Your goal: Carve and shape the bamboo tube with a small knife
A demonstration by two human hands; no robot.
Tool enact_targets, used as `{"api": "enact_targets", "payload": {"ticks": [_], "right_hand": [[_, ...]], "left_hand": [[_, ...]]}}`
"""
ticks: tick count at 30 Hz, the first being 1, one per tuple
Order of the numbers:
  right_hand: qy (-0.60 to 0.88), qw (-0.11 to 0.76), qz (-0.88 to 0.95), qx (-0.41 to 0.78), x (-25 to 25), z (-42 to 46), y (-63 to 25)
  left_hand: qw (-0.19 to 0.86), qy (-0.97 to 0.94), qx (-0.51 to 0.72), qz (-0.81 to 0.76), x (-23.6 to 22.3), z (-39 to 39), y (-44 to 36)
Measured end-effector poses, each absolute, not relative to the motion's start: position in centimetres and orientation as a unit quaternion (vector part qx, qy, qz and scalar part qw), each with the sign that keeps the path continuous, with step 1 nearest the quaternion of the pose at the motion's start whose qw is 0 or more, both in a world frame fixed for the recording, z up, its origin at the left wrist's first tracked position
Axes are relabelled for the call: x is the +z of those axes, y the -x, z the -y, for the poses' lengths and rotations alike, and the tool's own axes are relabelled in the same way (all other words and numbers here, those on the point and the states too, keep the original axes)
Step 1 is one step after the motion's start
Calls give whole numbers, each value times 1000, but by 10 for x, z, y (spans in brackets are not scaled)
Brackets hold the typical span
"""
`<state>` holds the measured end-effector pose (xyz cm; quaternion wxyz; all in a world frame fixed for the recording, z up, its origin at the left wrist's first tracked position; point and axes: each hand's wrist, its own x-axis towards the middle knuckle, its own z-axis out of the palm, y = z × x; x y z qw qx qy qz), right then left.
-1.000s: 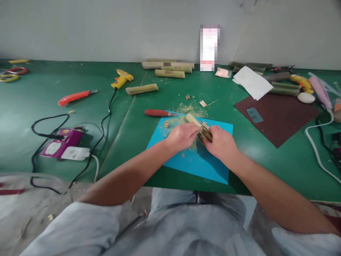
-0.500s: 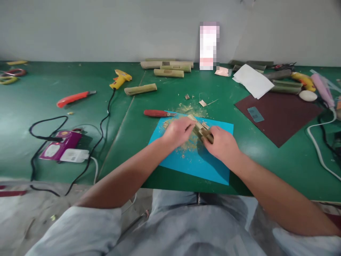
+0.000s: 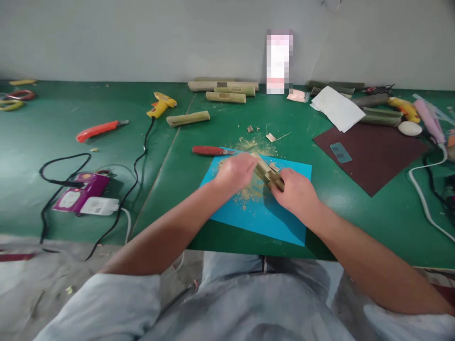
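A piece of bamboo tube (image 3: pixel 264 169) with an opening cut in its side is held slantwise over the blue sheet (image 3: pixel 280 227). My right hand (image 3: pixel 296 189) is wrapped round its near end. At the tube's far end my left hand (image 3: pixel 235 171) is closed, its fingertips against the bamboo; whatever it pinches is hidden. Sawdust (image 3: pixel 250 194) and small chips lie under and beyond my hands. A red-handled knife (image 3: pixel 208 150) rests at the sheet's upper left edge, just beyond my left hand. One bamboo chip (image 3: pixel 274 167) is close beside the tube.
More bamboo tubes (image 3: pixel 225 97) lie at the back. To the left are a yellow glue gun (image 3: pixel 160 105), an orange cutter (image 3: pixel 97 131) and a purple power strip (image 3: pixel 83 192) with black cords. White paper (image 3: pixel 337 109) and a dark brown sheet (image 3: pixel 373 166) are at right.
My left hand has shifted slightly up and turned along the bamboo tube, and the dark gap or edge seen at its fingers is hidden. My right hand keeps its hold.
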<state>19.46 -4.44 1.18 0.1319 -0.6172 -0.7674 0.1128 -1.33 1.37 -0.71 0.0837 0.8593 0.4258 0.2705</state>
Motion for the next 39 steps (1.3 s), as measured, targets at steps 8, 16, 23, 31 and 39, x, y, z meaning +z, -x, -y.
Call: {"api": "enact_targets", "payload": {"ticks": [8,16,23,31,39], "right_hand": [[618,130,766,119,14,44,-195],[618,127,767,118,13,45,-194],[618,128,765,127,16,44,-194],[612,120,772,119,15,44,-194],[612,117,773,121,15,44,-194]], "left_hand": [[84,-848,287,-438,-8,-22,18],[88,-847,286,-439,-8,-22,15],[96,-840,287,-450,-7,-23,17],[118,-864,281,-400,-5,-17,16],[120,-868,267,-402,-9,-17,16]]}}
